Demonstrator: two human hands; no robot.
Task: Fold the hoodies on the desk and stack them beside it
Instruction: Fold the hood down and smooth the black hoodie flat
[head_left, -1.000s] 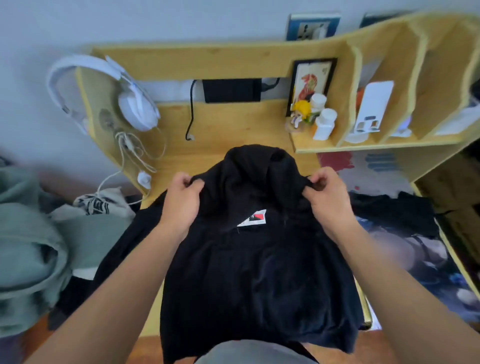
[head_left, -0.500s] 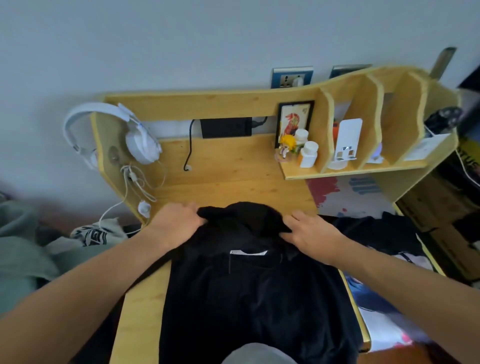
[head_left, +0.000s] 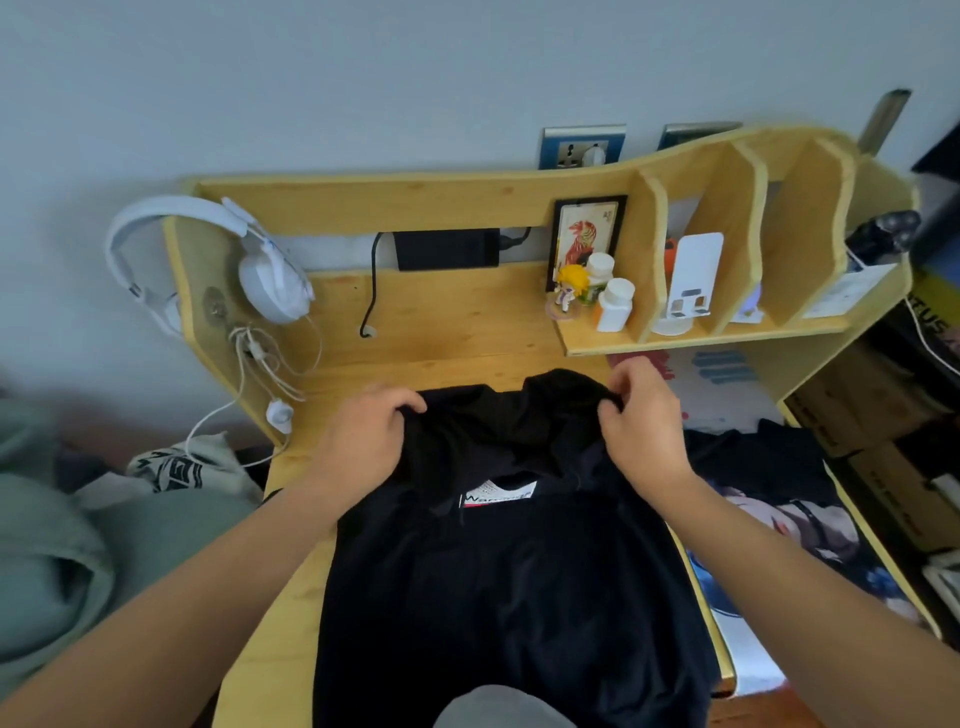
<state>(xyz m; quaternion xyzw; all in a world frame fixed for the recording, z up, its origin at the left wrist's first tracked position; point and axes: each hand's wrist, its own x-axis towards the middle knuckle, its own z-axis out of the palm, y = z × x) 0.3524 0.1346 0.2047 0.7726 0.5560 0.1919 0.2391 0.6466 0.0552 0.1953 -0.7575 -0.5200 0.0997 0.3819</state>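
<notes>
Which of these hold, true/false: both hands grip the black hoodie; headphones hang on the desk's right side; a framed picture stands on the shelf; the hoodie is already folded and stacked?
1. Both the left hand and right hand grip the black hoodie. True.
2. The white headphones hang on the desk's right side. False: left side panel.
3. A framed picture stands on the shelf. True.
4. The hoodie is folded and stacked. False: it lies spread on the desk.

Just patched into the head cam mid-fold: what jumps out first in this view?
The black hoodie spread over the middle of the wooden desk, with the left hand and right hand both gripping its bunched hood at the far edge. Next, the white headphones hanging on the desk's left side panel, and the framed picture on the shelf at the back right.
</notes>
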